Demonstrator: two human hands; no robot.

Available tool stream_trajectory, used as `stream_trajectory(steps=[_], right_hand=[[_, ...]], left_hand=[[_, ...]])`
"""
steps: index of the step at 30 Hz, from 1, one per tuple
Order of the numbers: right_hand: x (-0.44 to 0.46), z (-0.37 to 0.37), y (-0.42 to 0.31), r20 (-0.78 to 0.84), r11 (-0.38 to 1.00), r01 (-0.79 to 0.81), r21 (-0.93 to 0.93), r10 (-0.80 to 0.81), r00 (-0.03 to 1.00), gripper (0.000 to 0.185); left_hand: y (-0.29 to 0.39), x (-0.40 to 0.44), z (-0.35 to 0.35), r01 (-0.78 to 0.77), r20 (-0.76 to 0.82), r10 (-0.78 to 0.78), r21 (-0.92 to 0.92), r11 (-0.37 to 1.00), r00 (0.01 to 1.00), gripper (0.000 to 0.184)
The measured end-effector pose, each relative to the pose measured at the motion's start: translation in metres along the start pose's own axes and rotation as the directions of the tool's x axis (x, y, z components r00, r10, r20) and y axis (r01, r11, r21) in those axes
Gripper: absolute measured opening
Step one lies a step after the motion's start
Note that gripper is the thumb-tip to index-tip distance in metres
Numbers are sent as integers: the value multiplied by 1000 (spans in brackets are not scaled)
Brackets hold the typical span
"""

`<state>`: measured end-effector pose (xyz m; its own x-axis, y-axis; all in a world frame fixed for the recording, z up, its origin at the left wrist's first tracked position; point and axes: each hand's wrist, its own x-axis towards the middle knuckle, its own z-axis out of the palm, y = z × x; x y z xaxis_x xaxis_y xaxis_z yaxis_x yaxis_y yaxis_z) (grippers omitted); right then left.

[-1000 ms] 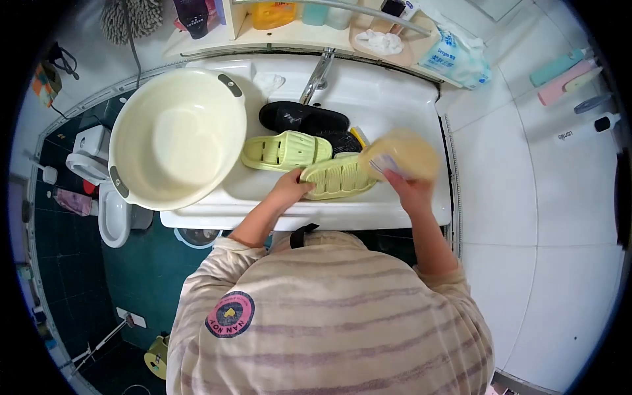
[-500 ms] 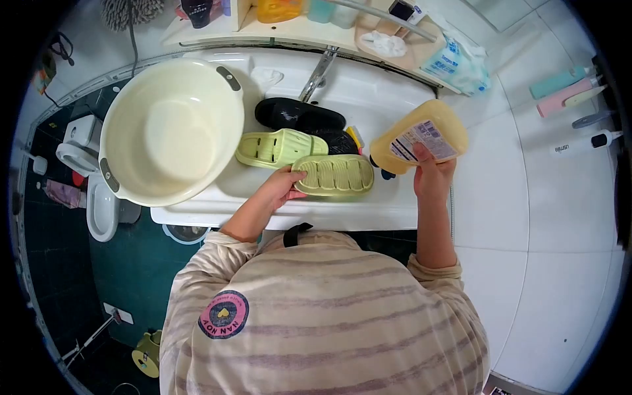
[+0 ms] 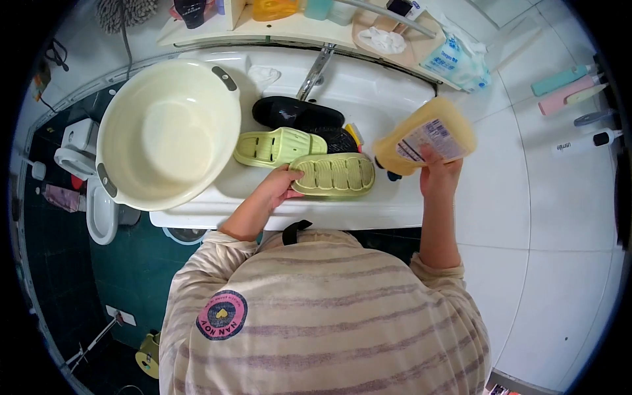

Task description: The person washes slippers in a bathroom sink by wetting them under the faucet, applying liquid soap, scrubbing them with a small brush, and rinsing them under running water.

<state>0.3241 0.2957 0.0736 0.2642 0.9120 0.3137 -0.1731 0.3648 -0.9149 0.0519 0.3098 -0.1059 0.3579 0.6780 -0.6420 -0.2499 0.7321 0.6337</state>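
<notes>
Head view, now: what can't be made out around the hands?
Head view:
- Print on bottle: too small, blurred
- Right hand: fingers hidden behind bottle
- Left hand: some fingertips hidden behind held green slipper
- Its far side: turned away
- Lower black slipper: partly behind other green slipper

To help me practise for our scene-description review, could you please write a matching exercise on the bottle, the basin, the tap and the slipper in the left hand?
1. Bottle
2. Basin
3. Tap
4. Slipper in the left hand

A. Pale green, ridged side up
B. At the left end of the sink
C. Tilted, in the right hand
D. Silver, at the sink's back

Pairs: 1-C, 2-B, 3-D, 4-A
</notes>
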Motion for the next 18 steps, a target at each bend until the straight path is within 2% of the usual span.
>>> stream_trajectory(steps=[1, 3, 4, 5, 6, 7, 8, 9, 10, 12, 13, 15, 16, 18], right_hand=[[6, -7, -4, -4, 1000, 1, 0, -1, 1000, 43], [25, -16, -17, 71, 937, -31, -349, 60, 996, 50], [32, -11, -26, 65, 936, -26, -350, 52, 997, 50], [41, -5, -40, 190, 790, 66, -610, 65, 980, 50], [50, -2, -47, 299, 570, 184, -801, 116, 947, 51], [58, -5, -45, 292, 565, 184, -805, 107, 951, 51], [67, -12, -39, 362, 114, 345, -932, 211, 908, 45], [76, -21, -29, 364, -345, 476, -809, 343, 866, 40], [85, -32, -13, 357, -347, 469, -812, 340, 870, 40], [98, -57, 30, 343, -635, 550, -543, 430, 835, 29], [101, -65, 47, 340, -635, 545, -547, 426, 838, 29], [105, -73, 80, 204, -818, 558, -137, 528, 824, 27], [109, -79, 96, 211, -820, 555, -139, 523, 826, 27], [115, -93, 127, 118, -824, 563, -63, 554, 824, 31]], left_hand=[[-1, 0, 0, 1, 2, -1, 3, 1000, 1000, 37], [-1, 1, 0, -24, 29, 24, -8, 1000, 999, 38], [0, -1, 1, -26, 36, 26, -1, 1000, 999, 38], [1, -3, 2, -28, 30, 28, 8, 1000, 999, 37], [3, -5, 3, -31, 25, 31, 16, 999, 999, 36], [3, -5, 3, -29, 25, 29, 27, 999, 999, 36], [3, -4, 3, -30, 35, 29, 33, 999, 999, 36], [2, -3, 2, -33, 32, 32, 31, 999, 999, 36], [1, -2, 2, -34, 27, 34, 30, 999, 999, 36], [0, -2, 1, -33, 33, 33, 23, 999, 999, 37], [1, -2, 1, -39, 35, 39, 6, 999, 999, 37], [2, -4, 1, -40, 49, 39, 30, 999, 998, 38], [2, -7, 1, -40, 60, 37, 45, 998, 997, 38], [2, -11, 4, -65, 59, 64, 11, 998, 996, 38]])
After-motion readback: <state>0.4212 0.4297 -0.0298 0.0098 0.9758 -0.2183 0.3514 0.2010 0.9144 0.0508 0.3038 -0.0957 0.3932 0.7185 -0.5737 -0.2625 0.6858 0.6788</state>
